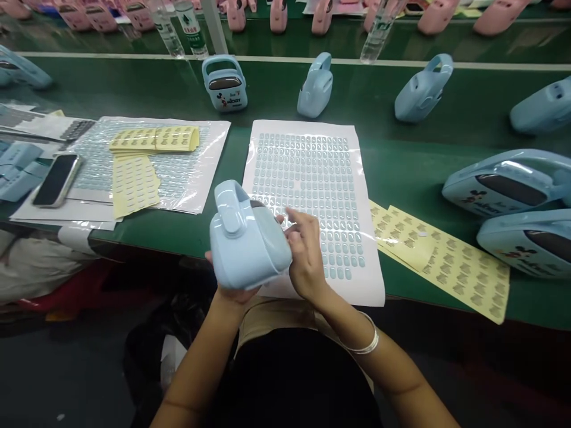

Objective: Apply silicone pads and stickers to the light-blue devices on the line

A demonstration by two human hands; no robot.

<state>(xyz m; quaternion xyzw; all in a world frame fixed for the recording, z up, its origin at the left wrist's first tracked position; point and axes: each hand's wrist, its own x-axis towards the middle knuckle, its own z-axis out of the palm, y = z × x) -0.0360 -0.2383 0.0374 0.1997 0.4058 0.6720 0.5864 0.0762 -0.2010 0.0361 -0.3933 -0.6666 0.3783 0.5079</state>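
2 grips are working: my left grip (229,292) is clasping a pale blue plastic case (250,238) from below; my right grip (306,255) is pinching beside it, its hold unclear.

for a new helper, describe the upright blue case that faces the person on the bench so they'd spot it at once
On the green workbench, look past the white sheet of clear stickers in front of the person. Just beyond its left corner stands a pale blue plastic case with a loop handle. Unlike the next upright case, turned side-on, it faces the person, showing a dark window and a Mickey print.
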